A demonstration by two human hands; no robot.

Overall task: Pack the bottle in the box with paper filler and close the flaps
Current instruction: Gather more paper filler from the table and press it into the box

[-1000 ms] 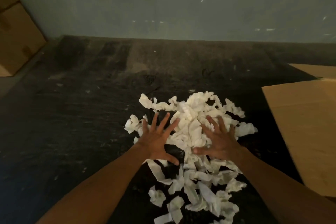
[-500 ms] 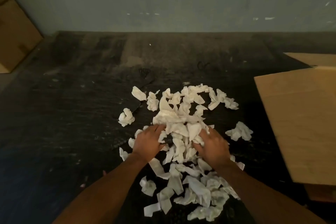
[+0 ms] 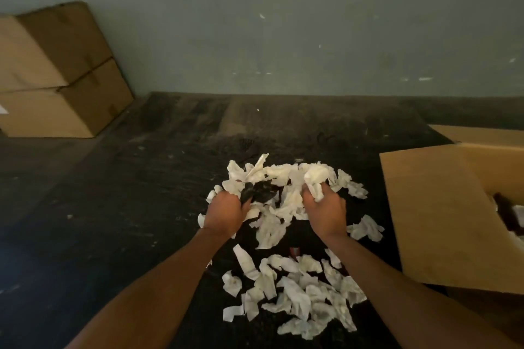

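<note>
White crumpled paper filler (image 3: 295, 289) lies scattered on a dark floor in front of me. My left hand (image 3: 225, 211) and my right hand (image 3: 326, 211) are both closed on a bunch of the paper filler (image 3: 283, 178), lifted a little off the floor between them. At the right stands an open cardboard box (image 3: 442, 218) with its near flap folded out toward me. A dark object (image 3: 507, 212), probably the bottle, shows inside the box at the right edge, mostly hidden.
Two stacked closed cardboard boxes (image 3: 56, 73) stand at the far left against a grey-green wall (image 3: 283, 22). The dark floor (image 3: 113, 207) is scuffed and dusty.
My hands went from spread flat on the pile to closed around a bunch of paper, and they have lifted it. The camera view has tilted up, showing the stacked boxes.
</note>
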